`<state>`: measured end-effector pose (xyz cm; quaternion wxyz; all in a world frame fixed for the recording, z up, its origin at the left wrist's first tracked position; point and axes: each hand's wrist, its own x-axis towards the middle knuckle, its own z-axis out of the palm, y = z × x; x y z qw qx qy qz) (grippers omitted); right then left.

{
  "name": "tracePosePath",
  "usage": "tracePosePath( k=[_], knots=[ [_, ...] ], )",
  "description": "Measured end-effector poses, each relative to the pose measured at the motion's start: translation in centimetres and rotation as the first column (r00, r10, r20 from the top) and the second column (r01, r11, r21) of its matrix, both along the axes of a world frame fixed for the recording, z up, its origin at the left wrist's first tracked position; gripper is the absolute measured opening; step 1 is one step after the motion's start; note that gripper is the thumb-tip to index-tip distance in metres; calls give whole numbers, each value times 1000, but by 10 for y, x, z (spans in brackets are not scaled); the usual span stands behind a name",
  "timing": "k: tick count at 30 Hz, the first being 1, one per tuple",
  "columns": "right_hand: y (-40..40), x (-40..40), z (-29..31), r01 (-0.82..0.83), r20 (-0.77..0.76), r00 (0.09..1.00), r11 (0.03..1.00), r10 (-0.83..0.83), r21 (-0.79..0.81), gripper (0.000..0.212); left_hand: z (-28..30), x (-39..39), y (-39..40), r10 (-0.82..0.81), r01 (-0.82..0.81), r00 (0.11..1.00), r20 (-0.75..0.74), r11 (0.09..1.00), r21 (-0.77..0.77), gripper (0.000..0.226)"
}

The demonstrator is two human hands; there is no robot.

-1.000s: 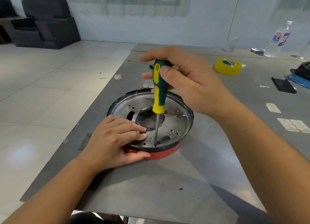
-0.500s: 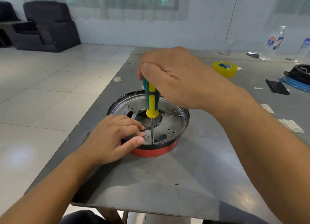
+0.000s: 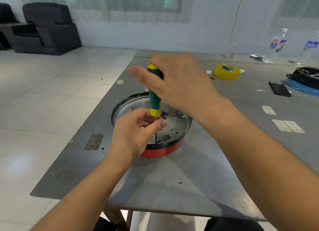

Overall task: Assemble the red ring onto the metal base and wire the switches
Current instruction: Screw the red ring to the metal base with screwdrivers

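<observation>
Lifted off the base (image 3: pixel 174 127) rim: left hand (image 3: pixel 136 132), now pinching the screwdriver (image 3: pixel 155 99) shaft; right hand (image 3: pixel 179 82) gripping its handle, upright over the ring (image 3: pixel 164 150).

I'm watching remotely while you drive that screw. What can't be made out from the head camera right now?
- Screw and screwdriver tip: hidden in the head view behind the left hand.
- Near left part of the metal base and red ring: covered by that hand.
- Switches and wiring: none visible.
- Bottle label text: too small.
- Right hand thumb: motion-blurred.
</observation>
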<state>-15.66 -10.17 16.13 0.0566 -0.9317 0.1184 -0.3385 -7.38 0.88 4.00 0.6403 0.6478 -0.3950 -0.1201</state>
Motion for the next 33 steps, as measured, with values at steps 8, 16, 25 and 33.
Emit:
tracePosePath(
  k=[8,16,25,33],
  knots=[
    [-34,-16,17,-287,-132,860,683,492,672,51,2,5,0,-63,49,993,104,990,135,13],
    [-31,-8,14,-188,-114,971,967,210,174,36,7,8,5,-157,142,985,70,972,185,15],
    [-33,-17,16,-197,-235,897,814,375,546,30,-1,3,-2,-72,70,997,28,995,77,7],
    [-26,-18,20,-219,-165,951,946,261,239,24,5,16,12,-150,45,912,383,962,270,32]
  ],
)
